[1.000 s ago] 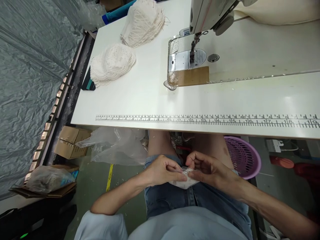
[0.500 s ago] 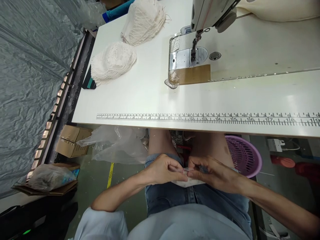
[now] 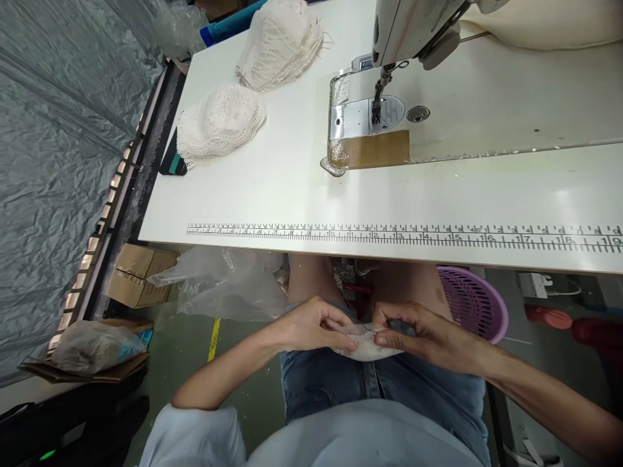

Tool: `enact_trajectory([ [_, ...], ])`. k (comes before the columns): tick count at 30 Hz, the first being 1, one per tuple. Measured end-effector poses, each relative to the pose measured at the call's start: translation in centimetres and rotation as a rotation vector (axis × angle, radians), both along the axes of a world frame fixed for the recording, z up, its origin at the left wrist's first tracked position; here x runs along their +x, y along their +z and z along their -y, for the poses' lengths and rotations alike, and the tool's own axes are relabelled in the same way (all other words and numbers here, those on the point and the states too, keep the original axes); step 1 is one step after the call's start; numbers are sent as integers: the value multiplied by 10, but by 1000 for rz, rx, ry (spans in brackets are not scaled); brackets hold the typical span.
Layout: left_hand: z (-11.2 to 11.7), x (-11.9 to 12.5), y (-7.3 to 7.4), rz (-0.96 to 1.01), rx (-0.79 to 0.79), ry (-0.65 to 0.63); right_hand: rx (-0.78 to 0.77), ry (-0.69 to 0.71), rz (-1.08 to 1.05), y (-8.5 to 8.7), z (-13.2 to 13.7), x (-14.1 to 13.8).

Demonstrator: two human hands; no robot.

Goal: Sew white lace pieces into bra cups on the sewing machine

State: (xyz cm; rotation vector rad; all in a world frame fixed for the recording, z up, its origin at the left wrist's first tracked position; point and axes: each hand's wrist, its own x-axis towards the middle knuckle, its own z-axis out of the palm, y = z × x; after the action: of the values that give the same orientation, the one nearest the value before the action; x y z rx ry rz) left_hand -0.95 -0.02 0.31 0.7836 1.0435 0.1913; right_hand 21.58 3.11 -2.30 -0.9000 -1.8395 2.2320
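Observation:
Over my lap, a small piece of white lace fabric [image 3: 368,347] is stretched between both hands. My left hand [image 3: 318,329] pinches its left end between thumb and fingers. At the other end my right hand [image 3: 413,334] is closed on the fabric the same way. Part of the piece is hidden behind the fingers. On the table lie two stacks of white lace pieces: a near lace stack [image 3: 221,123] and a far lace stack [image 3: 282,48]. Neither hand touches them.
The white sewing table [image 3: 253,201] has a printed ruler [image 3: 399,235] along its front edge. A sewing machine [image 3: 413,32] stands on it at centre right. Below are a purple basket [image 3: 479,305], a clear plastic bag [image 3: 228,282] and a cardboard box [image 3: 141,275].
My hands have moved slightly apart, so more of the white lace fabric shows between them. The stacks on the table have not moved.

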Motion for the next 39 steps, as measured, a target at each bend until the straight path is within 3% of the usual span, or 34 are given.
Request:
enact_trajectory([
  [9,2,-3,-4,-50,-40,14,-64,31,-10,0,-4,0],
  [16,6,-7,-6,-51,-75,103,-16,-75,-34,2,5,4],
  [28,12,-6,-7,-95,-86,157,-75,-109,-57,-13,19,3],
  [35,15,-2,-3,-186,-23,169,32,-182,-80,-14,22,1],
  [39,11,1,5,-271,119,133,147,-296,-64,-12,22,-1],
])
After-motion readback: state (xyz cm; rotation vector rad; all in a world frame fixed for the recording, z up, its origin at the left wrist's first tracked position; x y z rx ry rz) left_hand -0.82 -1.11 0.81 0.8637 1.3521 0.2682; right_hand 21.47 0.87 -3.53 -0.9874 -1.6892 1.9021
